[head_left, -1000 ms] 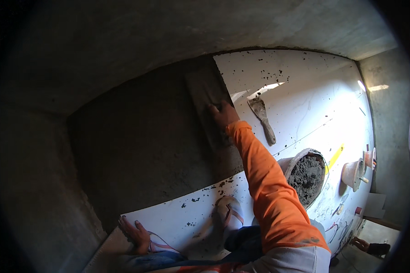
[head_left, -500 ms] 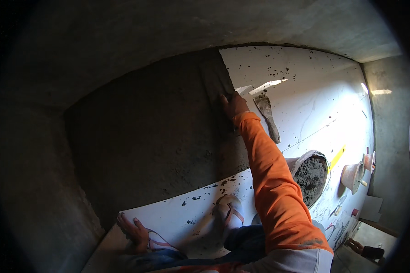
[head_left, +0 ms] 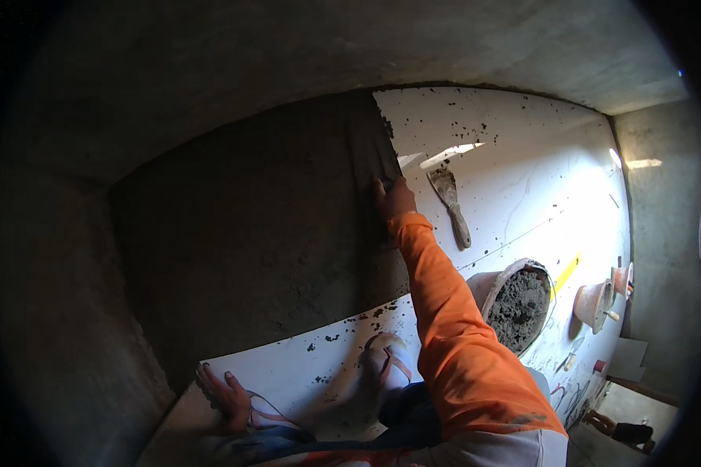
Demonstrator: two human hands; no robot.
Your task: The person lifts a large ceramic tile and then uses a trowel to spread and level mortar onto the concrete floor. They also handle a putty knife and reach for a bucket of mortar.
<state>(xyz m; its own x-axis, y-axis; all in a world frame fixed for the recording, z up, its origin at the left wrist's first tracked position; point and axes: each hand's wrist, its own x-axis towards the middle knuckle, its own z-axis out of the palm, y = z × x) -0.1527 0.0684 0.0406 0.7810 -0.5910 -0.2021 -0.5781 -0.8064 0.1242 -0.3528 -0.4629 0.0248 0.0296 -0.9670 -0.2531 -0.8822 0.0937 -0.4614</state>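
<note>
My right hand point(head_left: 398, 198), in an orange sleeve, reaches forward over the right edge of a wide bed of dark wet mortar point(head_left: 241, 226). Its fingers are closed round the grip of what looks like a plastering trowel point(head_left: 372, 159); the blade lies on the mortar, dark and hard to make out in the shadow. My left hand point(head_left: 226, 395) rests with fingers apart on the corner of the pale floor tile point(head_left: 288, 370), next to my foot. A dirty scraper point(head_left: 452, 206) lies on the white tiles just right of my right hand.
A bucket of mortar point(head_left: 519, 307) stands right of my sleeve, a yellow strip point(head_left: 566, 274) beyond it. Farther right are another bucket point(head_left: 590, 303) and scattered tools. Mortar crumbs dot the tiles. Grey walls point(head_left: 249, 62) bound the floor. A person point(head_left: 619, 428) shows at lower right.
My right hand has drawn slightly nearer and to the left along the mortar's edge, still round the grip. My left hand keeps its place. The view has shifted a little.
</note>
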